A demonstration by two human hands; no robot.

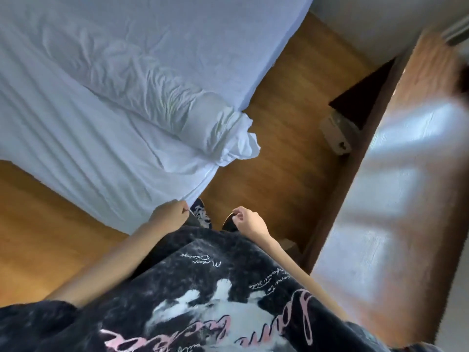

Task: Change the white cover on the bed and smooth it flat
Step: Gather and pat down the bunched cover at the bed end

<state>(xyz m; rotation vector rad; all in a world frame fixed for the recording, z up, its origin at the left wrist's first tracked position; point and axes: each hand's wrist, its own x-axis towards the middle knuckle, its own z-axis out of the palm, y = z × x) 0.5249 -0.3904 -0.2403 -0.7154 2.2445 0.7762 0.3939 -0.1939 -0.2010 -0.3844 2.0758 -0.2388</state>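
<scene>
Left hand (170, 212), frame centre: fingers curled, apparently pinching the corner of the white striped fabric bed cover (76, 138). Right hand (247, 221): fingers loosely curled, holding nothing. Advice: bring the right hand to the edge too, then draw the cover taut and even.

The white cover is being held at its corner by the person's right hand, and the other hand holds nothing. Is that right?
Not quite. The head view shows the left hand gripping the corner of the white cover. The right hand hangs loosely curled over the wooden floor and holds nothing. So the hands are swapped; the rest is right.
</scene>
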